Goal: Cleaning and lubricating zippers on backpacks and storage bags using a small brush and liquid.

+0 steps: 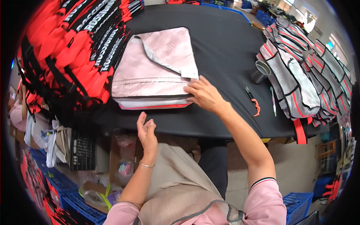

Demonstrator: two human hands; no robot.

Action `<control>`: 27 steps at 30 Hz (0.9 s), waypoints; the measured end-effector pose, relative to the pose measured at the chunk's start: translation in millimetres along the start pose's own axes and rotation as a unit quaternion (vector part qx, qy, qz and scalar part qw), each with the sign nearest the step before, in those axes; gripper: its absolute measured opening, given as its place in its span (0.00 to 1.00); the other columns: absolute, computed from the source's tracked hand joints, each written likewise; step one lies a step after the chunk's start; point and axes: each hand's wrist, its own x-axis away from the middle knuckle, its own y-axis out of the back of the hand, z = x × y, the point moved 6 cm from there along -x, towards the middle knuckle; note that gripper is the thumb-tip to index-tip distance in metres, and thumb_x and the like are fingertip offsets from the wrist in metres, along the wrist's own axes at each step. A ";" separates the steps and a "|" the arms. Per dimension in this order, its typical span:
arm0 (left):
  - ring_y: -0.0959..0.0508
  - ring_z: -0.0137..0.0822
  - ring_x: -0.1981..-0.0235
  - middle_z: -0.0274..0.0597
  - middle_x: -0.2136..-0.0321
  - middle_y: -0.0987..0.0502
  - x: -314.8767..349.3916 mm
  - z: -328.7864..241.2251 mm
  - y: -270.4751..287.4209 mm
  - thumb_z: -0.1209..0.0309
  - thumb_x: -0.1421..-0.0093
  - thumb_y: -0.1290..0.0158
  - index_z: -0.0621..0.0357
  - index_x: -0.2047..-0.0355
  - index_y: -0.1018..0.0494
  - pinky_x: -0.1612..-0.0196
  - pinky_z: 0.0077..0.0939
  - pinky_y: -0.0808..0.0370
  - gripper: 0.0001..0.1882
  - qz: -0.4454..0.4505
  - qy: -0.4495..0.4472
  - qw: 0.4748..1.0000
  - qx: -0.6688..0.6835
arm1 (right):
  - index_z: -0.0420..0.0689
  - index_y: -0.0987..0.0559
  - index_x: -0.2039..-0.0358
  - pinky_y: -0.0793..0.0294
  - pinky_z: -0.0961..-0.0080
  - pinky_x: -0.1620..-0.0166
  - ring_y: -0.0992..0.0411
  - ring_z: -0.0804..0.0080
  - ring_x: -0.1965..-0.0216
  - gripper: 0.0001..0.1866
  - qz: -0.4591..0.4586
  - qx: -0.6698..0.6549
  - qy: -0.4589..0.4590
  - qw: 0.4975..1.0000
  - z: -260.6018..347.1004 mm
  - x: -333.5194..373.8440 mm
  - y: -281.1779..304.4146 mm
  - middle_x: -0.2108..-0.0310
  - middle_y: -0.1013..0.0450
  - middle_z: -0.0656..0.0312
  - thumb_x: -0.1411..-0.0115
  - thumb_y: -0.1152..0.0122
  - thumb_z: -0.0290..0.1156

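Note:
A stack of pale pink fabric pieces (142, 80) with dark edging lies on the black-covered table (228, 56). Its top piece has a diagonal folded edge, and a small white tag (189, 72) sits near its right corner. My right hand (205, 94) rests on the stack's right front edge, fingers apart and nothing gripped. Just short of the stack's front side, my left hand (147, 133) hovers by the table's near edge. Its fingers are loosely spread and hold nothing.
Red and black strapped goods (75, 56) are piled high at the left. Grey bags with red stripes (296, 78) are heaped at the right. Beside them are a grey cup (261, 71), thread snips with an orange cord (253, 101) and a pen (273, 101).

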 end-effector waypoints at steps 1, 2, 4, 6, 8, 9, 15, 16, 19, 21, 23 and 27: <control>0.28 0.29 0.53 0.43 0.43 0.33 3.4 7.8 1.4 0.72 0.33 0.52 0.60 0.39 0.38 0.49 0.24 0.29 0.22 0.030 0.028 0.999 0.016 | 0.45 0.21 0.66 0.29 0.64 0.49 0.26 0.63 0.56 0.12 -0.024 0.023 -0.010 0.999 4.9 -2.7 -14.4 0.66 0.25 0.60 0.46 0.34 0.38; 0.26 0.28 0.55 0.42 0.46 0.29 8.6 18.4 3.6 0.71 0.33 0.51 0.60 0.41 0.36 0.51 0.23 0.27 0.21 0.061 0.055 0.996 0.032 | 0.45 0.21 0.66 0.29 0.64 0.49 0.26 0.63 0.56 0.12 -0.022 0.020 -0.004 1.000 8.9 3.6 -23.3 0.66 0.25 0.60 0.46 0.34 0.38; 0.23 0.28 0.59 0.39 0.53 0.25 30.1 33.3 9.6 0.67 0.32 0.50 0.62 0.45 0.33 0.56 0.21 0.24 0.18 0.093 0.108 0.989 0.036 | 0.45 0.24 0.74 0.26 0.66 0.64 0.25 0.63 0.68 0.11 0.017 0.053 -0.071 0.996 28.8 -2.0 -29.4 0.74 0.26 0.62 0.42 0.37 0.38; 0.23 0.28 0.57 0.38 0.54 0.24 53.5 34.3 11.0 0.64 0.33 0.48 0.62 0.47 0.31 0.55 0.23 0.24 0.19 0.092 0.202 0.974 0.052 | 0.45 0.26 0.80 0.29 0.64 0.74 0.25 0.61 0.76 0.13 -0.043 0.015 -0.068 0.997 67.5 -3.9 -16.5 0.80 0.28 0.61 0.42 0.38 0.37; 0.23 0.28 0.56 0.38 0.53 0.24 58.7 23.2 14.5 0.63 0.34 0.46 0.61 0.47 0.31 0.53 0.25 0.24 0.20 0.095 0.200 0.968 0.121 | 0.44 0.25 0.79 0.29 0.63 0.75 0.25 0.58 0.78 0.13 -0.009 -0.027 -0.073 0.997 111.7 -2.0 -7.9 0.82 0.28 0.58 0.42 0.38 0.37; 0.23 0.28 0.56 0.38 0.53 0.24 58.5 19.5 19.2 0.61 0.34 0.45 0.61 0.47 0.31 0.52 0.27 0.25 0.21 0.113 0.198 0.956 0.184 | 0.44 0.25 0.79 0.28 0.63 0.75 0.25 0.59 0.78 0.13 0.013 -0.036 -0.071 0.997 133.2 -1.3 -3.2 0.82 0.28 0.59 0.42 0.37 0.37; 0.23 0.30 0.55 0.37 0.60 0.22 53.6 35.9 58.0 0.56 0.34 0.48 0.57 0.56 0.26 0.48 0.30 0.27 0.17 0.181 0.273 0.886 0.328 | 0.40 0.25 0.80 0.29 0.60 0.79 0.24 0.55 0.77 0.24 0.124 -0.016 -0.107 0.986 196.1 -30.4 4.1 0.82 0.28 0.55 0.44 0.38 0.51; 0.23 0.30 0.55 0.37 0.61 0.22 56.6 37.5 57.0 0.56 0.34 0.47 0.57 0.57 0.26 0.48 0.30 0.27 0.17 0.199 0.305 0.845 0.392 | 0.40 0.25 0.80 0.29 0.60 0.79 0.24 0.55 0.77 0.24 0.126 -0.014 -0.104 0.986 200.4 -37.2 3.1 0.82 0.28 0.55 0.44 0.38 0.51; 0.22 0.30 0.56 0.38 0.57 0.22 50.9 45.7 60.2 0.58 0.36 0.45 0.59 0.52 0.28 0.50 0.29 0.24 0.19 0.236 0.273 0.855 0.372 | 0.39 0.22 0.80 0.26 0.56 0.76 0.23 0.51 0.78 0.22 0.294 0.018 -0.068 0.953 208.0 -48.8 -13.5 0.80 0.25 0.51 0.46 0.39 0.48; 0.23 0.30 0.54 0.38 0.53 0.23 47.5 47.5 56.7 0.59 0.36 0.44 0.59 0.48 0.30 0.50 0.30 0.23 0.22 0.252 0.250 0.872 0.336 | 0.39 0.21 0.80 0.26 0.56 0.75 0.23 0.51 0.77 0.20 0.297 0.011 -0.052 0.953 201.1 -53.7 -23.1 0.80 0.24 0.50 0.46 0.40 0.46; 0.22 0.28 0.55 0.38 0.54 0.23 42.3 54.8 54.6 0.62 0.36 0.43 0.60 0.48 0.30 0.54 0.27 0.22 0.21 0.182 0.225 0.898 0.332 | 0.40 0.20 0.79 0.25 0.56 0.70 0.23 0.49 0.75 0.17 0.314 0.012 -0.048 0.948 202.6 -51.4 -26.5 0.80 0.24 0.47 0.45 0.42 0.42; 0.21 0.26 0.60 0.36 0.60 0.21 34.8 40.9 52.8 0.65 0.38 0.41 0.62 0.53 0.26 0.60 0.26 0.21 0.17 0.188 0.206 0.921 0.271 | 0.40 0.20 0.79 0.24 0.56 0.68 0.24 0.47 0.75 0.16 0.323 -0.017 -0.079 0.943 191.7 -54.8 -13.8 0.79 0.25 0.45 0.45 0.43 0.40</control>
